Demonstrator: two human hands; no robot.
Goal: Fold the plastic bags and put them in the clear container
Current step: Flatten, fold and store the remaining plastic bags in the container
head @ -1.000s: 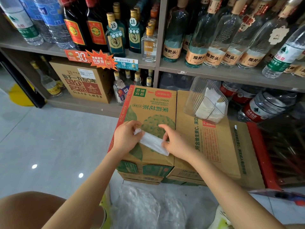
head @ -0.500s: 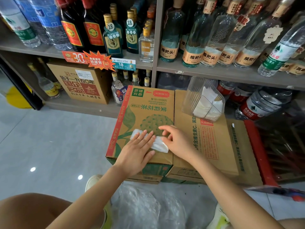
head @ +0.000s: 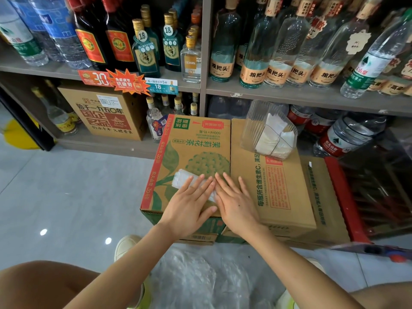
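Now right hand [head: 237, 202] flat on bag [head: 181, 179]

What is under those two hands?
A folded plastic bag lies on the cardboard box. Only its left end shows; the left hand and right hand cover the rest.

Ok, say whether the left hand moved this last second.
Yes: the left hand shifted right, from the tea carton's red edge toward its middle, onto the plastic bag.

Shop shelving and drink cartons fill my view.
I see liquor bottles [head: 276, 52] along the grey shelf [head: 301, 98] across the top and orange price tags [head: 127, 82] at upper left with a brown carton [head: 104, 117] beneath them. A green tea carton [head: 194, 150] at centre touches a tan carton [head: 276, 190] on its right, with glossy grey floor [head: 66, 192] at left.
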